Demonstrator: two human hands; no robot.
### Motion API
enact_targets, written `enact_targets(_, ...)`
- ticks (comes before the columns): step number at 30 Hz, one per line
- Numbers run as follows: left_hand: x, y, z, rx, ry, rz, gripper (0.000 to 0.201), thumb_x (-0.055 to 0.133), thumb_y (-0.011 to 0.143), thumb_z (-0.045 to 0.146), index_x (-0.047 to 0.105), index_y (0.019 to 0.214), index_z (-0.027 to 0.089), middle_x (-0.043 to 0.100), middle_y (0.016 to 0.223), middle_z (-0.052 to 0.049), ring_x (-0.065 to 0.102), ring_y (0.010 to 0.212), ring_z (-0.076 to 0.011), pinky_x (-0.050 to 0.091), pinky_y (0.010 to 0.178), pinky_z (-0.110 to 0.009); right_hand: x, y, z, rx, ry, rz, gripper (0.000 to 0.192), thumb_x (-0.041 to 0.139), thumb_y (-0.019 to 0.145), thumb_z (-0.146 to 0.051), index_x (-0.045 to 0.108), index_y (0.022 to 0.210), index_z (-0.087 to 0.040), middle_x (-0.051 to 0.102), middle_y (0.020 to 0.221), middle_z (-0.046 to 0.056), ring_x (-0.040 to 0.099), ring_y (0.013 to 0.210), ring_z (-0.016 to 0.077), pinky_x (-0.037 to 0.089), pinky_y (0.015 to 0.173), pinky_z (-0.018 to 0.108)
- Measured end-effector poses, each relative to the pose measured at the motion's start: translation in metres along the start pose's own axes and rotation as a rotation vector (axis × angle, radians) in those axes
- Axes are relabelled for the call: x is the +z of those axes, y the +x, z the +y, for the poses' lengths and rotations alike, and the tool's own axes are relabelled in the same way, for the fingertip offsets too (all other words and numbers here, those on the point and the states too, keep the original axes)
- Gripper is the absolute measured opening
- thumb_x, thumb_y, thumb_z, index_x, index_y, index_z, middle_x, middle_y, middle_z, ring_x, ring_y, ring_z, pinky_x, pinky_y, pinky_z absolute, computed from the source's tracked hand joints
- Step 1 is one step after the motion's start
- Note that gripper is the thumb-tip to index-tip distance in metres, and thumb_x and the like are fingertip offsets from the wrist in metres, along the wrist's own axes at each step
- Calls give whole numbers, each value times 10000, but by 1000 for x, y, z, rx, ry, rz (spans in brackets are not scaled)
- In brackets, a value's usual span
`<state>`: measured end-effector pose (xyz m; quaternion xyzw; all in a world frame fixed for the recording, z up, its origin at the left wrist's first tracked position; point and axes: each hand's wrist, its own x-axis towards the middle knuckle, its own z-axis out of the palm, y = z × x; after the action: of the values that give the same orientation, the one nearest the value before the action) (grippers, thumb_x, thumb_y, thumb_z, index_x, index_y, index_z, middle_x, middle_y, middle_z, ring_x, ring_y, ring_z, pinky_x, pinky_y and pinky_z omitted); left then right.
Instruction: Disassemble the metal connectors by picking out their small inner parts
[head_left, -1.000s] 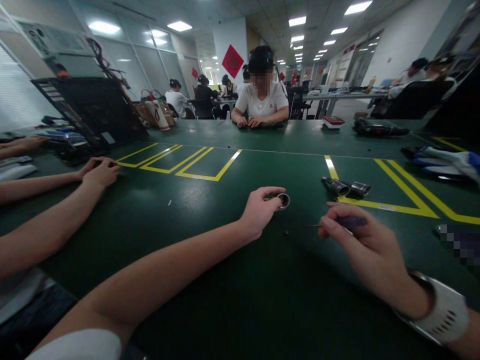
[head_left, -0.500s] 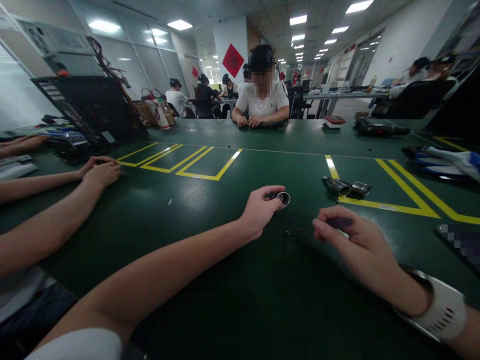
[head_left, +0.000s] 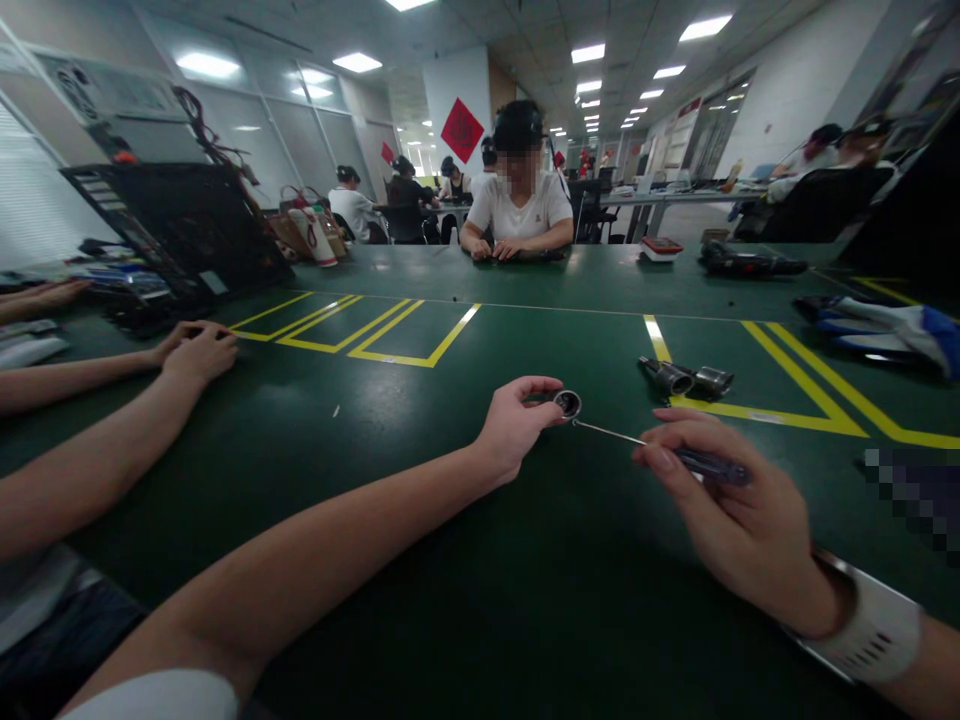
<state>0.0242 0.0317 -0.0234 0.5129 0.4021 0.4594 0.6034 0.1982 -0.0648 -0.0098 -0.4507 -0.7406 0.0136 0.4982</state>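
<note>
My left hand (head_left: pixel 516 424) pinches a small round metal ring part (head_left: pixel 567 403) just above the green table (head_left: pixel 465 560). My right hand (head_left: pixel 731 515) grips a thin screwdriver (head_left: pixel 675 452) by its dark purple handle. The tool's slim metal shaft points left, and its tip touches the ring part. A white band sits on my right wrist.
Two small metal cylinders (head_left: pixel 686 378) lie beyond my right hand on yellow floor-tape lines (head_left: pixel 806 395). Another person's arms (head_left: pixel 112 400) rest on the table at left, near a black computer case (head_left: pixel 180 225). A person (head_left: pixel 519 200) sits opposite. Tools and blue-white items (head_left: pixel 885 325) lie at right.
My right hand has lifted the screwdriver off the table and swung its tip up to the ring part. My left hand has stayed nearly in place.
</note>
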Motion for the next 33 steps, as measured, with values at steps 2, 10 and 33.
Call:
enact_targets(2, 1, -2, 1, -3, -7, -16, 297, 665, 658, 44, 609, 935, 133, 643, 958, -65, 632, 851, -152, 528, 834, -355, 0, 1, 1, -45, -19, -22, 92, 519, 852, -205, 559, 930, -233, 651, 873, 42, 582, 986, 230, 483, 834, 392)
enact_targets(10, 8, -9, 9, 2, -13, -22, 254, 637, 674, 35, 636, 914, 115, 676, 860, -53, 644, 770, -132, 531, 811, -340, 1, 6, 3, -156, -92, -159, 100, 503, 860, -180, 538, 943, -223, 658, 859, 31, 627, 843, 208, 472, 865, 428)
enact_targets(33, 11, -11, 6, 85, 2, -18, 154, 589, 698, 68, 680, 815, 110, 686, 803, -49, 642, 704, -121, 564, 690, -284, 3, 6, -4, -380, -201, -214, 102, 471, 875, -119, 528, 950, -158, 674, 880, 69, 626, 803, 159, 435, 917, 411)
